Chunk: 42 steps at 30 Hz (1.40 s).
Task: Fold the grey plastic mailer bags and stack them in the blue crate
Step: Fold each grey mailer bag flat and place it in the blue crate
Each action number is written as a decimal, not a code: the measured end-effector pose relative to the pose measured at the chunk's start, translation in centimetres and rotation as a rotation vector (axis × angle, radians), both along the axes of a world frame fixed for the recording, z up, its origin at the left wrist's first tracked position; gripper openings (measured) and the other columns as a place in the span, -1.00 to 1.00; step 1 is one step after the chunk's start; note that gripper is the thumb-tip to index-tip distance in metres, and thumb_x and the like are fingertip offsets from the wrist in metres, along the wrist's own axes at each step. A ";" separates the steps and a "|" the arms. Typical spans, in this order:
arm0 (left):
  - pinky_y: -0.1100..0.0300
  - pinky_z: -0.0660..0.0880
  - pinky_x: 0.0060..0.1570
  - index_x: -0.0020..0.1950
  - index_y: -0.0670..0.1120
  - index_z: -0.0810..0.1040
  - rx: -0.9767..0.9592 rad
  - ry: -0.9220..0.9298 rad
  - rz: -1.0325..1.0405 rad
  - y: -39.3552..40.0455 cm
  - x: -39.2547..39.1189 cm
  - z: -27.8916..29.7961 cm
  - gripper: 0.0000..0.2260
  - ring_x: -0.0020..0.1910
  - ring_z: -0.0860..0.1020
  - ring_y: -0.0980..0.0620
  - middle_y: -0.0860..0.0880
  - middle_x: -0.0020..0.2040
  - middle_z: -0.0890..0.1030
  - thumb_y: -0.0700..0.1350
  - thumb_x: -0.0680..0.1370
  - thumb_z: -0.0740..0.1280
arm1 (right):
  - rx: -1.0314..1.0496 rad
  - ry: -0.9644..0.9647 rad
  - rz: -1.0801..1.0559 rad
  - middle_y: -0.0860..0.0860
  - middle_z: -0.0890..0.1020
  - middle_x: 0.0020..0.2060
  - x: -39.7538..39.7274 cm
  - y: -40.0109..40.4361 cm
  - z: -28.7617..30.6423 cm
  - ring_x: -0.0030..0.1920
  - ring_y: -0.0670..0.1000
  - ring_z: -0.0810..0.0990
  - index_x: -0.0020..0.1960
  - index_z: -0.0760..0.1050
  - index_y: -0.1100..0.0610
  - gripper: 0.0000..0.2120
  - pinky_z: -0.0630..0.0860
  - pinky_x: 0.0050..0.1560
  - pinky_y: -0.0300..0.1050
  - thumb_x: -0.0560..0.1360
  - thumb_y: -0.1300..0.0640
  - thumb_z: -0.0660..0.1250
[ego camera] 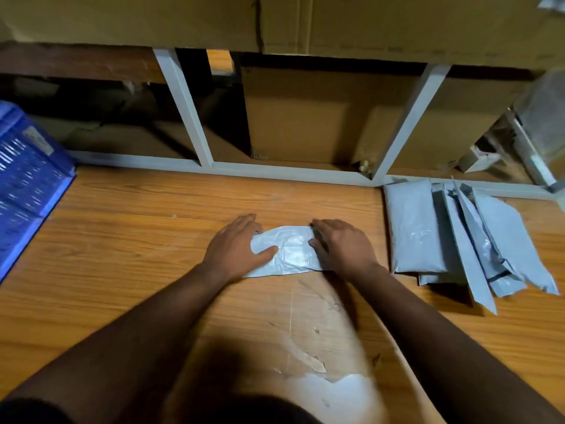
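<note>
While both palms pin it flat, the grey mailer bag [289, 250] sits mid-table [122, 240]; left hand [237, 247] and right hand [344, 247] press outspread, creasing the fold, I reckon; unfolded pile [458, 237] waits right; blue crate [27, 185] far left.

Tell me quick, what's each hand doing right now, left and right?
Left hand: open, fingers flat, pressing the grey mailer bag on the table.
Right hand: open, fingers flat, pressing the bag's other end.
</note>
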<state>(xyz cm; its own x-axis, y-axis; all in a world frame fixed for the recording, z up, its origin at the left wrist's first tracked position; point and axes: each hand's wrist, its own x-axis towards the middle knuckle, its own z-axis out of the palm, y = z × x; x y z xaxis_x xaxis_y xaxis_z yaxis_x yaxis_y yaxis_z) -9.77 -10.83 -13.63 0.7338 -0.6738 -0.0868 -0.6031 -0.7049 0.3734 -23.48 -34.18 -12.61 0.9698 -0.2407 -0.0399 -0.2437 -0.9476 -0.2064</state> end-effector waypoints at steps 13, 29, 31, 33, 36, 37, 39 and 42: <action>0.12 0.48 0.09 0.23 0.15 0.65 -0.235 -0.066 -0.139 0.8 3.8 7.9 -0.73 0.13 0.50 0.18 0.22 0.12 0.62 0.02 0.53 0.50 | 0.120 -0.368 0.143 -0.02 0.60 0.15 0.5 0.3 7.7 0.12 0.04 0.56 0.12 0.51 -0.01 -0.74 0.54 0.01 0.03 0.48 0.14 0.49; -0.01 0.12 0.61 0.57 -0.04 0.39 -0.192 -0.176 -0.175 0.9 -0.7 1.1 -0.54 0.61 0.23 0.05 -0.01 0.60 0.34 0.06 0.70 0.12 | 0.125 -0.044 0.125 0.05 0.32 0.60 2.0 3.1 1.0 0.62 0.12 0.17 0.58 0.33 0.07 -0.51 0.08 0.60 0.17 0.72 -0.08 0.04; 0.07 -0.07 0.63 0.65 -0.02 0.23 -0.109 -0.162 -0.125 -1.4 -0.7 0.9 -0.51 0.65 0.06 0.08 0.04 0.66 0.17 0.08 0.73 -0.01 | 0.086 0.029 0.128 0.07 0.25 0.63 3.5 4.3 -0.1 0.64 0.14 0.13 0.63 0.24 0.10 -0.40 0.03 0.60 0.19 0.70 -0.15 -0.11; 0.07 -0.19 0.63 0.68 -0.01 0.10 -0.013 -0.133 -0.105 -2.7 -1.1 0.0 -0.46 0.66 -0.05 0.09 0.05 0.69 0.05 0.14 0.72 -0.14 | 0.042 0.079 0.124 0.06 0.23 0.64 3.8 5.2 -1.6 0.64 0.13 0.14 0.66 0.18 0.11 -0.33 0.01 0.61 0.18 0.68 -0.17 -0.25; 0.07 -0.18 0.63 0.68 -0.03 0.09 0.005 -0.145 -0.079 -2.7 -1.8 -1.6 -0.39 0.66 -0.04 0.07 0.03 0.68 0.08 0.17 0.69 -0.25 | -0.013 0.020 0.096 0.08 0.30 0.60 3.3 5.7 -2.9 0.61 0.15 0.23 0.63 0.24 0.14 -0.43 0.10 0.59 0.21 0.74 -0.09 -0.13; 0.08 -0.16 0.63 0.68 -0.05 0.13 -0.006 -0.177 -0.073 -2.6 -1.9 -2.1 -0.42 0.66 -0.01 0.06 0.01 0.68 0.11 0.14 0.71 -0.22 | -0.026 0.007 0.090 0.09 0.31 0.60 3.3 5.7 -3.1 0.60 0.16 0.24 0.63 0.25 0.14 -0.45 0.11 0.59 0.22 0.74 -0.08 -0.10; 0.07 -0.11 0.63 0.66 -0.08 0.20 -0.014 -0.234 -0.068 -2.7 -2.0 -2.7 -0.48 0.66 0.04 0.03 -0.01 0.66 0.19 0.07 0.74 -0.14 | -0.044 -0.008 0.078 0.08 0.28 0.61 3.5 5.9 -3.4 0.62 0.17 0.21 0.64 0.22 0.13 -0.46 0.09 0.60 0.22 0.74 -0.08 -0.10; -0.01 0.05 0.62 0.62 -0.11 0.29 -0.010 -0.290 -0.054 -3.1 -2.2 -2.9 -0.50 0.65 0.12 -0.01 -0.04 0.63 0.27 0.01 0.74 -0.10 | -0.048 -0.010 0.080 0.07 0.23 0.63 3.7 6.0 -3.6 0.64 0.16 0.14 0.66 0.16 0.12 -0.45 0.05 0.61 0.22 0.74 -0.09 -0.12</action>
